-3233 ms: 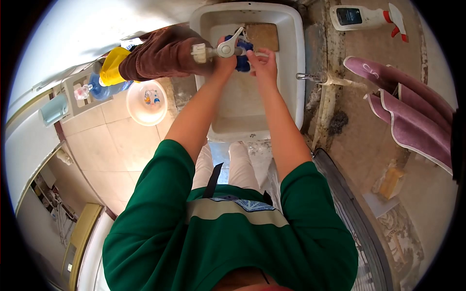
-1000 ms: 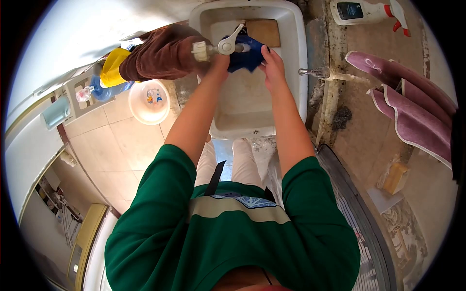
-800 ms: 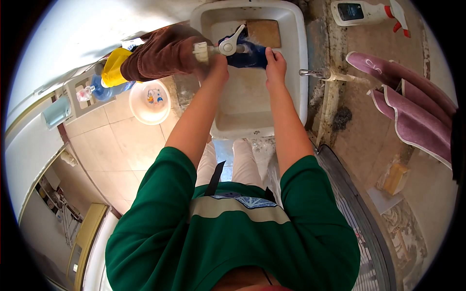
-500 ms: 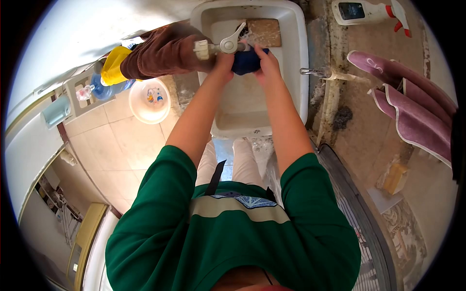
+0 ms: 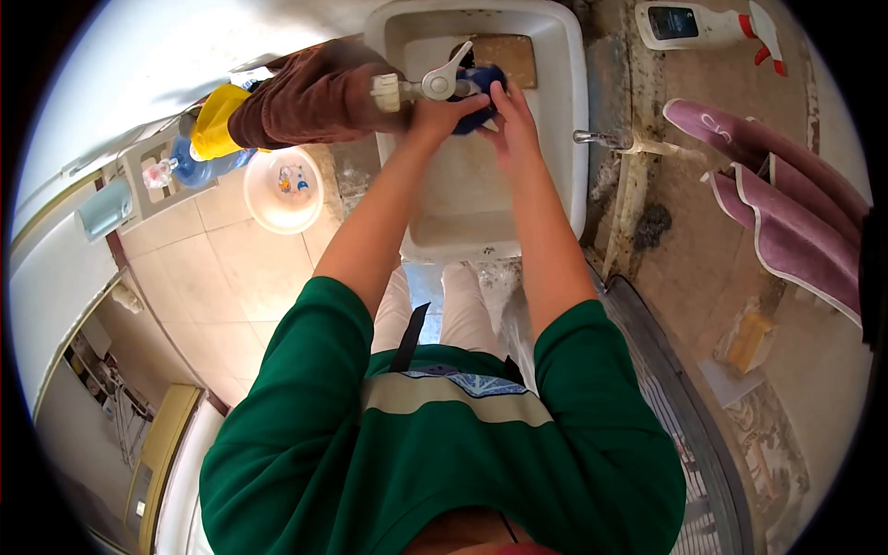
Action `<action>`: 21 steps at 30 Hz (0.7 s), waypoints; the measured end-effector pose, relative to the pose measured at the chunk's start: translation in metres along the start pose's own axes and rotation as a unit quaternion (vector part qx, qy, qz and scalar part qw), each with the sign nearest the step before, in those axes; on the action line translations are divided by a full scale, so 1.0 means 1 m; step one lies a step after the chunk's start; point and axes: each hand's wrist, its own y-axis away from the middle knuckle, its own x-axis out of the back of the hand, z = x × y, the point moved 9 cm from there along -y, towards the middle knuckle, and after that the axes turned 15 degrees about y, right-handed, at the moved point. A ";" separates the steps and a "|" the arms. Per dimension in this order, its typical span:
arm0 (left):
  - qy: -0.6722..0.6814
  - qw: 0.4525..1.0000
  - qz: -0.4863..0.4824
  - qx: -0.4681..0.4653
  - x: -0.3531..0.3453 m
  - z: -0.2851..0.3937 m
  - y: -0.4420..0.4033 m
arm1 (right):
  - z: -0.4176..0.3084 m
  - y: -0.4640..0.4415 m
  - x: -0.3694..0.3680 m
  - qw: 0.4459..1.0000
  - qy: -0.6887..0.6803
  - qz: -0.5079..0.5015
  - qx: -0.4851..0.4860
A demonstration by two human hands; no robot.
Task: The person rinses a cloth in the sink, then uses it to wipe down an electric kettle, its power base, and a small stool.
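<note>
Both of my hands are over the upper part of a white sink (image 5: 578, 199), under the tap (image 5: 438, 85) with its white lever. Between them is a small dark blue cloth (image 5: 487, 80) with pale patches, bunched up. My left hand (image 5: 437, 118) grips its near left side, partly beneath the tap. On the other side my right hand (image 5: 514, 118) has its fingers closed on the cloth's right edge. The cloth's exact kind cannot be made out. Behind it, a brown slab (image 5: 520, 57) lies in the basin.
Brown fabric (image 5: 314, 97) hangs left of the tap, beside a yellow cloth (image 5: 215, 120). A white bucket (image 5: 268, 199) stands on the floor at the left. To the right are a second tap (image 5: 601, 139), a spray bottle (image 5: 708, 26) and purple towels (image 5: 795, 213).
The blue cloth has been turned or opened up, so pale patches now show. My left thumb has moved across it, and my right fingers have shifted higher along its edge.
</note>
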 end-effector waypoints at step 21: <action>0.374 0.891 0.227 0.124 0.037 -0.080 -0.004 | 0.018 0.012 -0.023 0.985 0.008 -0.148 -0.087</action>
